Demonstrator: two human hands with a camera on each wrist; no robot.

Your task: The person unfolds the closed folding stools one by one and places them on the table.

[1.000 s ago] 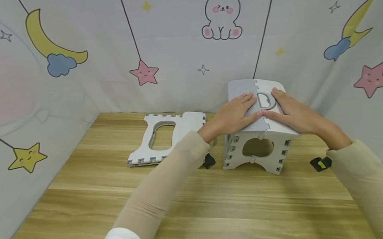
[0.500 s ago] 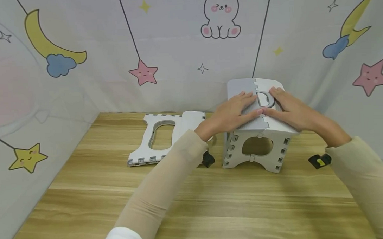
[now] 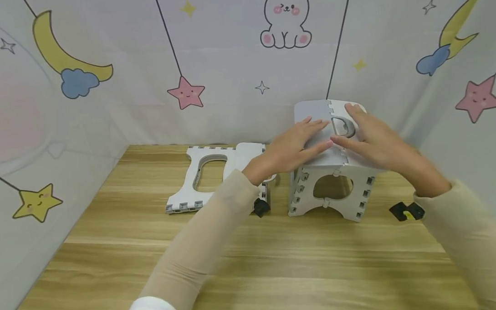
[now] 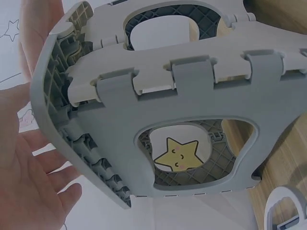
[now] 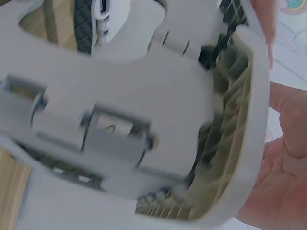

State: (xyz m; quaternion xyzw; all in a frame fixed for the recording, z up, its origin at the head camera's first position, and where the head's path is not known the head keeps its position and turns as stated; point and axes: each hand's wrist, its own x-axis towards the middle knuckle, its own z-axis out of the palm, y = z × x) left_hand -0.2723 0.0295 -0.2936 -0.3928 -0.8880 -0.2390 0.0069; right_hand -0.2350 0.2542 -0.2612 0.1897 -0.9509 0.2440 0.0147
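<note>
A white and pale grey folding step stool (image 3: 357, 187) stands unfolded on the wooden table, with a grey carrying handle (image 3: 347, 126) in the middle of its hinged top. My left hand (image 3: 282, 151) is spread over the left half of the top. Over the right half is my right hand (image 3: 380, 141), fingers straight and thumb reaching inward. In the left wrist view the left palm (image 4: 24, 177) faces the seat edge; in the right wrist view the right palm (image 5: 288, 167) does likewise. Whether the fingertips touch the seat I cannot tell.
A second white folding stool (image 3: 248, 152) lies folded flat on the table (image 3: 132, 250), to the left and partly behind my left forearm. A cloth backdrop (image 3: 227, 37) printed with stars, moons and a rabbit hangs right behind the table.
Both hands lay flat on the stool's top before; now they look slightly raised. The left hand has shifted left, away from the handle. The stool has stayed in place.
</note>
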